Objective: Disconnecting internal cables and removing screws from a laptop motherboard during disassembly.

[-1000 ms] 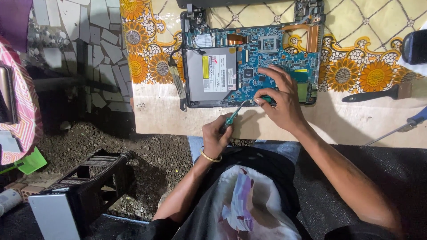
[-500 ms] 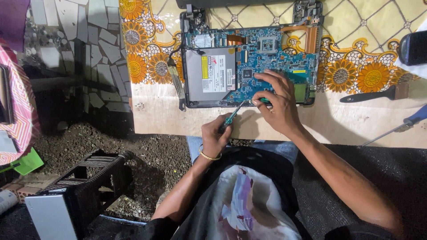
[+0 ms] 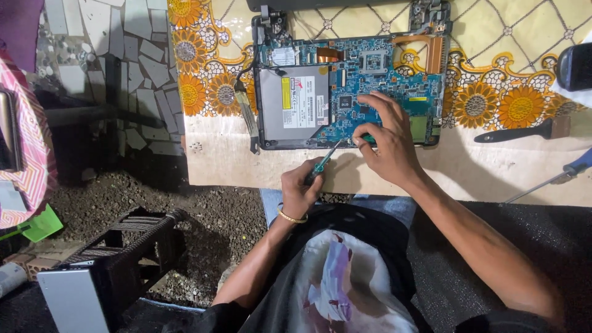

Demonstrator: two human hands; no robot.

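An opened laptop base (image 3: 351,86) lies on a flowered table cover, showing a blue circuit board (image 3: 382,80) and a silver optical drive (image 3: 295,102). My left hand (image 3: 300,188) is shut on a small green-handled screwdriver (image 3: 322,163), its tip pointing up at the board's near edge. My right hand (image 3: 385,139) rests on the board's lower edge, fingertips pinched around a small green part by the screwdriver tip. A gold bracelet circles my left wrist.
A black-handled tool (image 3: 521,131) and a blue-handled screwdriver (image 3: 555,179) lie at the right on the cover (image 3: 493,80). A dark object (image 3: 573,65) sits at the far right edge. Gravel floor, a black metal frame (image 3: 123,246) and a mosaic wall are at the left.
My right hand has shifted slightly along the board's lower edge toward the screwdriver tip. My left hand keeps its hold on the screwdriver in nearly the same place.
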